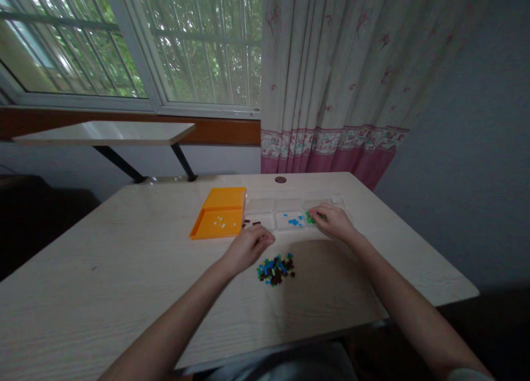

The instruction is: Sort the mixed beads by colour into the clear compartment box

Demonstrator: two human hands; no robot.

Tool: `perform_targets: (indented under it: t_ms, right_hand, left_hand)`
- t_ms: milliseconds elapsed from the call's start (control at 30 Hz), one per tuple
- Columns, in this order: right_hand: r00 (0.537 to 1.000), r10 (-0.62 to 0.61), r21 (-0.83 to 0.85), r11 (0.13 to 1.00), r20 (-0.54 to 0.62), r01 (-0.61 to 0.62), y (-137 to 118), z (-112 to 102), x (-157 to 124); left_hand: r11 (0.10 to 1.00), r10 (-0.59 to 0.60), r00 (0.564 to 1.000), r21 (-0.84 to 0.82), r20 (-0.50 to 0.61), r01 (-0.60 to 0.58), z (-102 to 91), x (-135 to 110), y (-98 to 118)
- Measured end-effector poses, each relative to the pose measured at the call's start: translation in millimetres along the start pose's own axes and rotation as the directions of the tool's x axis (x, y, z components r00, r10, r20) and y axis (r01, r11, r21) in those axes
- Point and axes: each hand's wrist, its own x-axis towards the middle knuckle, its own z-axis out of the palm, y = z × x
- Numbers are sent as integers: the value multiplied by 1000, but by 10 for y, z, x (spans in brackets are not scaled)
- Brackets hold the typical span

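Note:
My right hand (334, 221) is over the clear box's right section, its fingers pinched together beside small green pieces (309, 217). Whatever those fingertips hold, if anything, is too small to make out. My left hand (247, 249) hovers near the front of the clear boxes, fingers drawn together, their contents hidden. Just in front of it lies a mixed pile of small building pieces (275, 270) in blue, green and dark brown. Blue pieces (295, 222) sit in the middle clear compartment (276, 226), and a few brown pieces (256, 223) are in the left one.
An orange case (226, 199) lies open at the left of the clear boxes, with pale pieces (219, 222) in its near half. A raised shelf (136, 133) on black legs stands at the table's back left. The table (124, 270) has a round cable hole (280, 180) near its back edge.

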Motion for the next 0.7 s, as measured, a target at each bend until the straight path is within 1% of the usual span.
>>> perform_targets:
  t_ms: [100, 167, 267, 367, 600, 700]
  right_hand:
    - [994, -101, 103, 989, -41, 105, -339, 134, -18]
    - [984, -156, 185, 968, -88, 170, -560, 224, -34]
    - [977, -172, 247, 948, -123, 198, -780, 296, -57]
    - [977, -164, 242, 951, -134, 193, -852, 293, -77]
    - [974, -196, 212, 953, -115, 216, -896, 241, -85]
    - [972, -199, 223, 949, -123, 223, -909, 235, -84]
  left_hand:
    - [990, -48, 994, -140, -96, 34, 10, 30, 35]
    - [980, -72, 990, -195, -119, 48, 9, 40, 60]
    - [968, -90, 987, -243, -132, 56, 10, 46, 90]
    - [963, -91, 986, -263, -140, 51, 25, 55, 111]
    - [973, -72, 988, -228, -140, 38, 51, 59, 136]
    - [973, -43, 989, -230, -141, 9, 52, 51, 133]
